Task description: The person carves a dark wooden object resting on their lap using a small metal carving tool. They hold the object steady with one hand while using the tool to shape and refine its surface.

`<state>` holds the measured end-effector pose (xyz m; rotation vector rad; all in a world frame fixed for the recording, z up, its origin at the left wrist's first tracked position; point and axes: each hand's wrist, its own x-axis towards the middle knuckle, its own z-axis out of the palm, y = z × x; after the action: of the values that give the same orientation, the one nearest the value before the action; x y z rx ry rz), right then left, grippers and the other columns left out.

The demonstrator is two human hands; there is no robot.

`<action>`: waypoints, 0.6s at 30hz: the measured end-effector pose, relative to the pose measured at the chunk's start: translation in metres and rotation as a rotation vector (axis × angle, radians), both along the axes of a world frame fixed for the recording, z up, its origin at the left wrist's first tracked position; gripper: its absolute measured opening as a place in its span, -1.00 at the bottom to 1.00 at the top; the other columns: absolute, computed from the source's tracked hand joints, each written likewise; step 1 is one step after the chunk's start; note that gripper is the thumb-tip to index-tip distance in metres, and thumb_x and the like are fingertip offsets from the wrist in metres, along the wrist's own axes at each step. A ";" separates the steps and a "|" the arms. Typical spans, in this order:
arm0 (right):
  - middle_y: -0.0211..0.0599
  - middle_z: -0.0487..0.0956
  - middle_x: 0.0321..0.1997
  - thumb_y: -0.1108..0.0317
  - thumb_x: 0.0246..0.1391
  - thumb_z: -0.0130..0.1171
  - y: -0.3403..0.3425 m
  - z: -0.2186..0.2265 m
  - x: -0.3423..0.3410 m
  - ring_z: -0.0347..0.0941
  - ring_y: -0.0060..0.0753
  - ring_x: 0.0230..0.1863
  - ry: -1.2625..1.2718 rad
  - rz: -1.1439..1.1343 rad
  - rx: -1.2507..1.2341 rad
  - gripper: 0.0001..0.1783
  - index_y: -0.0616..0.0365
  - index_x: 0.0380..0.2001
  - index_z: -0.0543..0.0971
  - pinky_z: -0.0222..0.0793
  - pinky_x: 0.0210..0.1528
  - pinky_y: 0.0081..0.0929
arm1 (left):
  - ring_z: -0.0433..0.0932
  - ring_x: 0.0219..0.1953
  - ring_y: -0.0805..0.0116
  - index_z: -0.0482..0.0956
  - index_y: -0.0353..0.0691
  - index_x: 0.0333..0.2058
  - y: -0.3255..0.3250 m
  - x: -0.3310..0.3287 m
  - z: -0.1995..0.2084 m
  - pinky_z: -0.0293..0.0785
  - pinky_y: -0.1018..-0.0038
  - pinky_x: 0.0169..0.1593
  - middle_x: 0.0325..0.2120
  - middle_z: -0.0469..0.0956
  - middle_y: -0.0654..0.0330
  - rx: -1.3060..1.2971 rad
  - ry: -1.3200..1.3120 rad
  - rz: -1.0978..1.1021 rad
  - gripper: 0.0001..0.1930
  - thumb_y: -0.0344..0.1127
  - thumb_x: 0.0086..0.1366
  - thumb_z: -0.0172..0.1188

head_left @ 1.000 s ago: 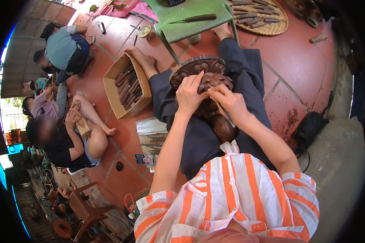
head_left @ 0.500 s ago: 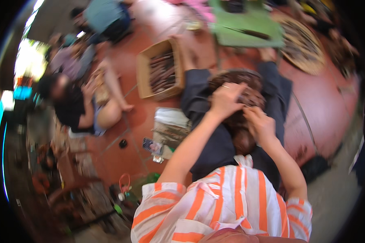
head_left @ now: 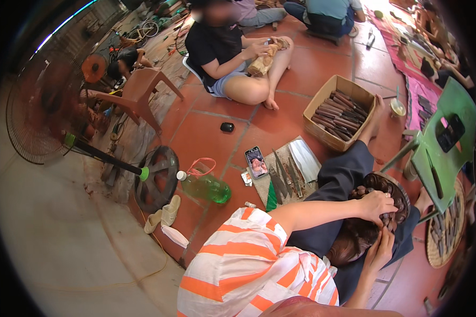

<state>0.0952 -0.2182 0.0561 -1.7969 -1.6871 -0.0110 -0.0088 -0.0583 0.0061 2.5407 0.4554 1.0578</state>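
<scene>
A dark brown wood carving [head_left: 351, 244] with rounded, knobbly relief lies across my lap between my trousered legs. My left hand [head_left: 376, 206], with a ring on one finger, is curled over its middle and grips the raised knobs. Just nearer to me, my right hand [head_left: 380, 249] presses against the same spot with fingers drawn together. Anything small pinched in those fingertips is hidden. Both hands nearly meet on the carving.
A cardboard box [head_left: 308, 117] of wooden-handled tools stands ahead. Left of my legs are a board with blades, a phone [head_left: 256, 161], a green bottle [head_left: 206, 188] and a standing fan [head_left: 156, 179]. A green chair [head_left: 433, 153] is at right. Another person [head_left: 217, 53] sits holding pale wood.
The view has swung to the left, so my lap and hands now sit farther right and the fan and bottle show clearly. Both hands stay on the carving.
</scene>
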 end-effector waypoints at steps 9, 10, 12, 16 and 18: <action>-0.08 0.57 -0.17 0.52 0.17 0.12 0.002 0.003 0.000 0.57 -0.03 -0.21 -0.004 0.006 0.009 -0.81 0.30 -0.14 0.58 0.49 -0.20 -0.32 | 0.53 -0.17 0.10 0.60 -0.22 -0.10 0.000 0.000 0.001 0.48 0.25 -0.13 -0.31 0.54 0.15 -0.010 0.035 0.011 -0.24 0.09 -0.33 0.45; -0.08 0.57 -0.17 0.52 0.17 0.12 -0.005 -0.001 -0.002 0.57 -0.03 -0.22 0.024 0.013 0.005 -0.81 0.30 -0.14 0.58 0.49 -0.20 -0.32 | 0.52 -0.17 0.10 0.60 -0.22 -0.10 0.000 -0.002 0.000 0.48 0.25 -0.12 -0.31 0.54 0.15 0.002 0.040 0.003 -0.23 0.12 -0.33 0.45; -0.09 0.57 -0.18 0.52 0.17 0.13 -0.008 -0.003 -0.001 0.56 -0.03 -0.22 0.068 0.017 0.021 -0.81 0.29 -0.14 0.58 0.47 -0.20 -0.32 | 0.52 -0.17 0.10 0.59 -0.22 -0.09 0.000 -0.002 0.002 0.48 0.25 -0.12 -0.31 0.54 0.15 0.002 0.043 -0.005 -0.21 0.16 -0.33 0.43; -0.08 0.57 -0.20 0.54 0.15 0.14 0.004 0.002 0.002 0.56 -0.05 -0.21 0.072 -0.014 0.057 -0.81 0.27 -0.16 0.58 0.46 -0.20 -0.30 | 0.53 -0.14 0.10 0.57 -0.18 -0.04 -0.003 -0.003 0.005 0.48 0.24 -0.06 -0.24 0.56 0.16 0.044 0.014 0.014 -0.19 0.20 -0.28 0.42; -0.08 0.58 -0.21 0.52 0.13 0.16 0.001 0.007 -0.007 0.57 -0.02 -0.27 0.000 -0.002 0.082 -0.82 0.26 -0.18 0.60 0.48 -0.27 -0.28 | 0.54 -0.13 0.10 0.56 -0.16 -0.03 -0.001 -0.007 0.001 0.50 0.25 -0.05 -0.23 0.56 0.18 0.003 0.034 0.029 -0.20 0.14 -0.29 0.44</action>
<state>0.0881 -0.2171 0.0630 -1.7374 -1.6607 -0.0798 -0.0155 -0.0590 0.0066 2.5653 0.5016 1.0280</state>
